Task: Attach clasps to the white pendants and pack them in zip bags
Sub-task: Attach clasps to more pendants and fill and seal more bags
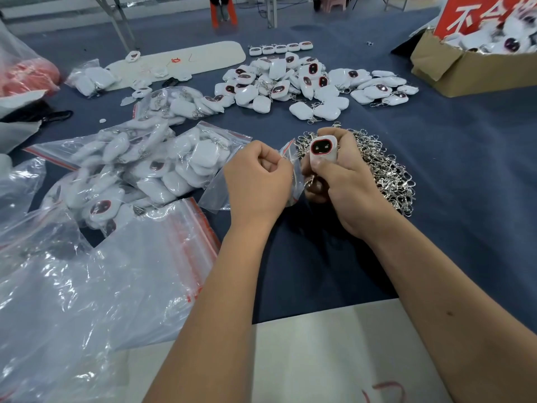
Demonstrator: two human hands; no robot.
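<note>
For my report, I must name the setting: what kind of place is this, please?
Probably a small assembly and packing workshop: a heap of identical white pendants on the table, a pile of metal clasps, and a cardboard box holding more pendants.

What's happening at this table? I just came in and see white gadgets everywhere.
A person is packing pendants. The right hand grips one white pendant above a pile of metal clasps, while the left hand pinches a small zip bag. Filled bags lie at left; loose pendants are heaped farther back.
</note>
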